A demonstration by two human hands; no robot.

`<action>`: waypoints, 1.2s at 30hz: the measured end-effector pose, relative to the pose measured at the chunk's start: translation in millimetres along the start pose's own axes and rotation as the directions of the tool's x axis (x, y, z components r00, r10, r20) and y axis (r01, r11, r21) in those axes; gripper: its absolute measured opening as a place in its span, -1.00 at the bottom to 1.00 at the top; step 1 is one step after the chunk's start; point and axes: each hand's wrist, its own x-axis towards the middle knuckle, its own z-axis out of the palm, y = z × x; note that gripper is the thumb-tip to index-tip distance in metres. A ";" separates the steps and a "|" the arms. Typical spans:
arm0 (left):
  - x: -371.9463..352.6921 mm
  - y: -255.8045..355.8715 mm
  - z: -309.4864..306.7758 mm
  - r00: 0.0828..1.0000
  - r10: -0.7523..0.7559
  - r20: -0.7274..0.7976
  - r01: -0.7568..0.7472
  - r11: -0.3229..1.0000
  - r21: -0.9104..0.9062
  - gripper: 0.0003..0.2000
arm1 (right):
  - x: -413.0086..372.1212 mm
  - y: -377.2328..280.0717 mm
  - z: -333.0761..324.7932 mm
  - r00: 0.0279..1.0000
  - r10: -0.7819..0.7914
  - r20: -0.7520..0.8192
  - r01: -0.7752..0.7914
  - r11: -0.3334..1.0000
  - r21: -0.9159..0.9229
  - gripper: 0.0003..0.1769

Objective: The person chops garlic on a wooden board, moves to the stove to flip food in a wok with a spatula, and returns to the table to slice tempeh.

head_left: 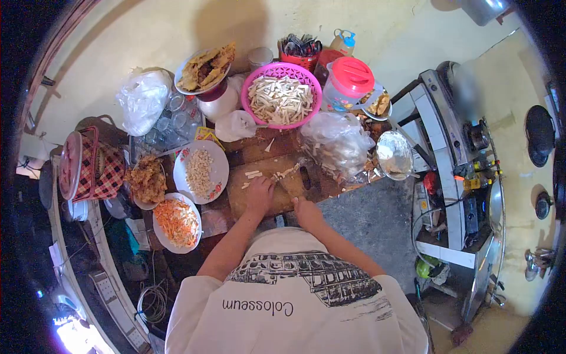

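A wooden cutting board (239,197) lies on the table edge with cut white pieces (289,171) on it. Fingers curled, my left hand (259,193) presses down on the board beside a few white strips (253,174); what is under the fingertips is hidden. My right hand (306,212) is closed round the handle of a knife (287,190), whose blade lies over the board, right of my left hand. Beyond the board stands a pink basket (246,97) full of white strips. Left of it, a plate (221,168) holds small white cubes.
A plate of shredded orange and white food (177,223) and a bowl of fried food (146,180) stand at the left. Plastic bags (339,144), a metal bowl (394,154) and a red-lidded jug (350,82) are on the right. A stove (445,121) stands further right.
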 end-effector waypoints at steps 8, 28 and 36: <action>-4.2 -6.6 7.7 1.000 0.025 -0.019 -0.024 0.999 0.026 -0.90 | -8.0 2.8 -3.6 1.000 -0.013 -0.004 0.013 1.000 -0.011 -0.58; -10.6 -22.9 27.7 0.995 0.016 -0.103 -0.020 0.999 -0.036 -0.88 | -2.2 -5.9 -7.7 1.000 0.008 0.025 -0.007 0.999 -0.032 -0.53; -7.5 -3.1 7.8 0.991 -0.102 -0.083 0.096 0.992 -0.076 -0.82 | -2.1 7.3 -1.7 1.000 0.023 -0.001 -0.023 1.000 0.014 -0.53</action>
